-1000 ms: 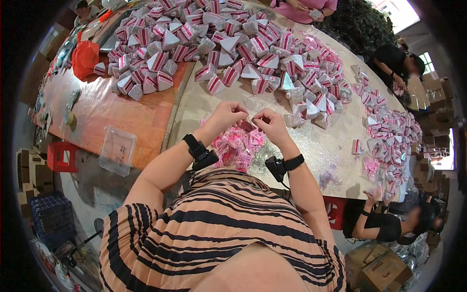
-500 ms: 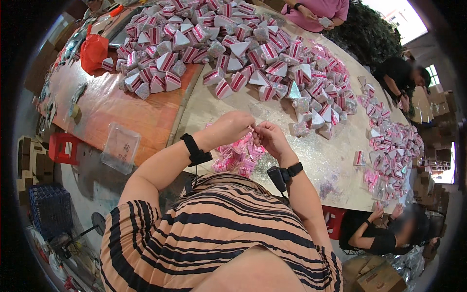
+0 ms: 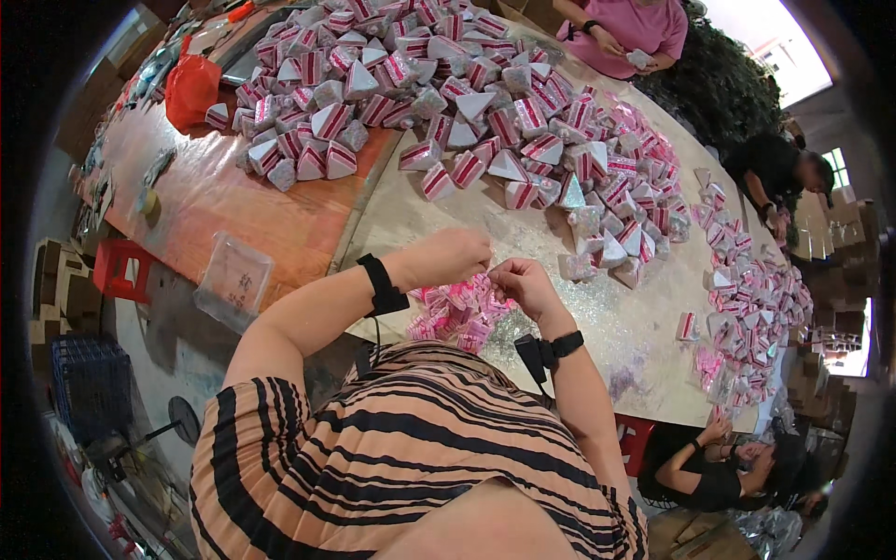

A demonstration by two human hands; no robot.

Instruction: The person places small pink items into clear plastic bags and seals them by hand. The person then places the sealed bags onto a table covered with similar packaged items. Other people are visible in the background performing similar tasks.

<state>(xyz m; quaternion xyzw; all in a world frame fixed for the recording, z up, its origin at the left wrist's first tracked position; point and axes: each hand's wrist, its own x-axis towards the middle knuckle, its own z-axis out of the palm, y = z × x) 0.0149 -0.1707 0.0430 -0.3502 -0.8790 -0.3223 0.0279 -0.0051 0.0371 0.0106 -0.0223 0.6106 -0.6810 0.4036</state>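
Note:
My left hand [image 3: 452,256] is closed in a pinch over the near edge of the table, its fingertips pointing right. Close beside it, my right hand [image 3: 525,283] also pinches, thumb and forefinger pressed together. Whatever lies between the fingertips is too small to make out. Just below both hands is a loose heap of pink printed strips or tags [image 3: 459,313], partly covered by the left wrist and my striped top. Beyond the hands spreads a big pile of wedge-shaped cake-slice ornaments [image 3: 467,170], white and glittery with red-pink layered sides.
A clear plastic tray [image 3: 235,282] lies at the table's left edge, near a red stool [image 3: 123,271]. An orange-red bag [image 3: 193,91] stands at the far left. More wedges [image 3: 751,308] lie at the right. Co-workers are at the far side and right, one in pink [image 3: 635,33].
My hands have come slightly lower, nearer the pink heap, still pinching close together. The whole view has shifted a little. The person at the lower right has moved their head and hands.

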